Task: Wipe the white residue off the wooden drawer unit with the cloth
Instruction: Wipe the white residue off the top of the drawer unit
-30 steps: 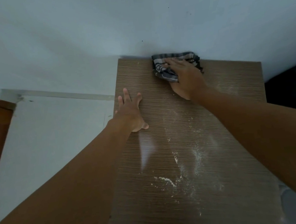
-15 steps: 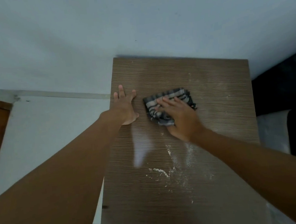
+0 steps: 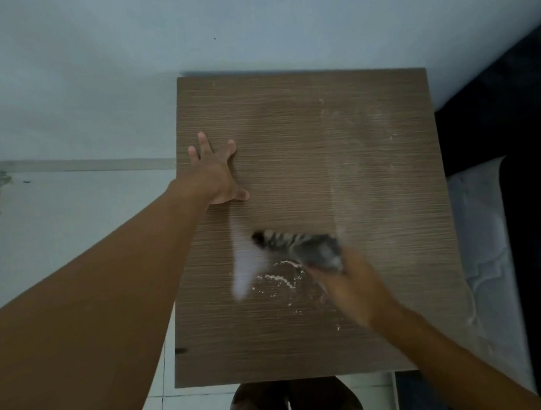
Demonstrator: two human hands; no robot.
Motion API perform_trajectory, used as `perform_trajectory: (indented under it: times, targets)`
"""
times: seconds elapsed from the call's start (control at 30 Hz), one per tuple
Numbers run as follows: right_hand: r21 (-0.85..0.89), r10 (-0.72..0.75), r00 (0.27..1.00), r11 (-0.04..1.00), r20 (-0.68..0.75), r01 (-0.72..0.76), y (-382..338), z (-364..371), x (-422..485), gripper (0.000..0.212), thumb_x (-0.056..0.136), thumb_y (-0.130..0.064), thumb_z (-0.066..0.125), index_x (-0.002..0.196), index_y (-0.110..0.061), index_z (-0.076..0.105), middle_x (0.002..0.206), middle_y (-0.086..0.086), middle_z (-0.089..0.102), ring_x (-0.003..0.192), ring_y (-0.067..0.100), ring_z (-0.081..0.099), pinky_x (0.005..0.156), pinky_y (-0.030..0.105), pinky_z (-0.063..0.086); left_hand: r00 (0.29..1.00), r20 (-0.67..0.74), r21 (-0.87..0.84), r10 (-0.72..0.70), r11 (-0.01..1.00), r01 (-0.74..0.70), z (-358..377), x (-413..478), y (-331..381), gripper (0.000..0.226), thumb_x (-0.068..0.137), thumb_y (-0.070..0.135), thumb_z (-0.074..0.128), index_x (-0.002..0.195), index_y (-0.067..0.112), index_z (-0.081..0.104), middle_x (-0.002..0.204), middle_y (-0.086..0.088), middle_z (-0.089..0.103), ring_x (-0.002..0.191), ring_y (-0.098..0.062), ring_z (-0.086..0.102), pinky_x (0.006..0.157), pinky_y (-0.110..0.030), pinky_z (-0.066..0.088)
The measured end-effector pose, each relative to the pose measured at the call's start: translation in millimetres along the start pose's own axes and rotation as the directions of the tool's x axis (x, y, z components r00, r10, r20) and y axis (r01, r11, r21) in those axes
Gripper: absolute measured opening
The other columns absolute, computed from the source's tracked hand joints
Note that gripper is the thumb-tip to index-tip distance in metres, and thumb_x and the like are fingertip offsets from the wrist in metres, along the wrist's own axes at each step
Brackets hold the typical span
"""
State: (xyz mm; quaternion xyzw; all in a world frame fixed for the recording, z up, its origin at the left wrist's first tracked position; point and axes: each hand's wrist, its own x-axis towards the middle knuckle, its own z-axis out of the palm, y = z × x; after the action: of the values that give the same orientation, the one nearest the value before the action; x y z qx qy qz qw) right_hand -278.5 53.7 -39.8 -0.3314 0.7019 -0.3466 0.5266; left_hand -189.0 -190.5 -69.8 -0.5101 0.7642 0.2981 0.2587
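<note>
Overhead, the wooden drawer unit point(image 3: 337, 124) is seen with the left hand point(image 3: 217, 173) laid flat on its top, fingers spread, near the left edge. A striped cloth point(image 3: 300, 246) is met by the blurred right hand point(image 3: 347, 283), its grip impossible to tell, just beside crumbs of white residue point(image 3: 277, 279).

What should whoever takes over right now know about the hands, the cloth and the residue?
Left hand: open, flat on top of the brown wooden drawer unit, near its left edge.
Right hand: on the grey striped cloth mid-top; motion blur hides the grip.
Done: the far left part of the top looks clean.
Left: white residue crumbs on the near side of the cloth, plus faint white smears across the right side.
</note>
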Motion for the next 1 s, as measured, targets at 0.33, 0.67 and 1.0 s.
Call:
perform_trajectory:
  times: [0.33, 0.67, 1.0]
  targets:
    - [0.231, -0.039, 0.911, 0.962, -0.410, 0.146, -73.7, -115.1, 18.8, 0.023, 0.088, 0.001, 0.060, 0.085, -0.021, 0.067, 0.073, -0.014, 0.075, 0.074, 0.004, 0.071, 0.063, 0.018, 0.055, 0.999, 0.039, -0.036, 0.025, 0.999, -0.024, 9.9, -0.6, 22.7, 0.108, 0.076, 0.040, 0.078, 0.151, 0.045, 0.000, 0.156, 0.001, -0.034, 0.142, -0.042, -0.025, 0.112, -0.068, 0.012]
    - [-0.874, -0.614, 0.784, 0.427, -0.092, 0.233, -98.8, -179.1, 140.9, 0.043, 0.080, -0.006, 0.067, 0.122, -0.016, 0.060, 0.118, 0.011, 0.067, 0.100, 0.035, 0.064, 0.078, 0.045, 0.053, 0.997, 0.064, -0.029, 0.032, 0.999, -0.030, 6.4, 12.4, 58.9, 0.111, 0.074, 0.042, 0.079, 0.149, 0.050, -0.002, 0.153, 0.005, -0.039, 0.141, -0.044, -0.027, 0.108, -0.072, 0.009]
    - [-0.880, -0.377, 0.922, 0.405, 0.087, 0.249, -43.0, -159.5, 224.6, 0.065, 0.080, -0.005, 0.061, 0.142, -0.018, 0.047, 0.150, 0.004, 0.044, 0.136, 0.024, 0.042, 0.109, 0.041, 0.037, 0.996, 0.087, -0.029, 0.021, 0.999, -0.019, 5.0, 14.7, 63.6, 0.111, 0.074, 0.043, 0.079, 0.148, 0.051, -0.004, 0.152, 0.007, -0.041, 0.139, -0.046, -0.029, 0.108, -0.072, 0.008]
